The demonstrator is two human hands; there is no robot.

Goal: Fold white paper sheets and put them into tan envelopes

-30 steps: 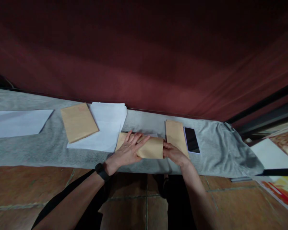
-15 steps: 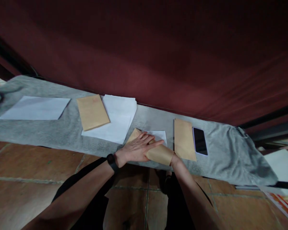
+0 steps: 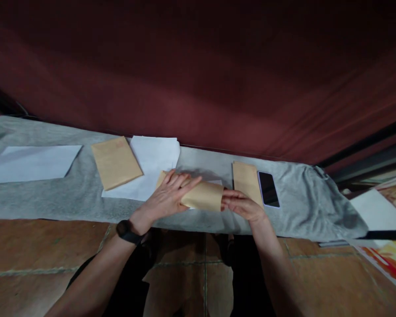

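A brown paper envelope point(image 3: 206, 196) lies slanted in front of me, bulging toward its right end. My left hand point(image 3: 170, 193), with a dark watch on the wrist, rests palm down over its left part, fingers spread. At the envelope's open right end is my right hand point(image 3: 239, 203), fingers stretched out and fingertips just within the mouth. Part of a white sheet point(image 3: 216, 182) shows behind the envelope. Another brown envelope point(image 3: 247, 178) is partly behind my right hand. To the left, a brown envelope point(image 3: 117, 163) overlaps white sheets point(image 3: 156, 152).
A grey cloth point(image 3: 204, 156) covers the long surface. Another white sheet point(image 3: 34, 163) lies at the far left. A phone point(image 3: 269, 189) with a dark screen sits right of the envelopes. A dark red fabric point(image 3: 198, 88) rises behind. White board and colourful printed paper are at the far right.
My right hand has come mostly out of the envelope to the right, where before it was inside up to the wrist. The view has shifted, and my left hand still lies on the envelope.
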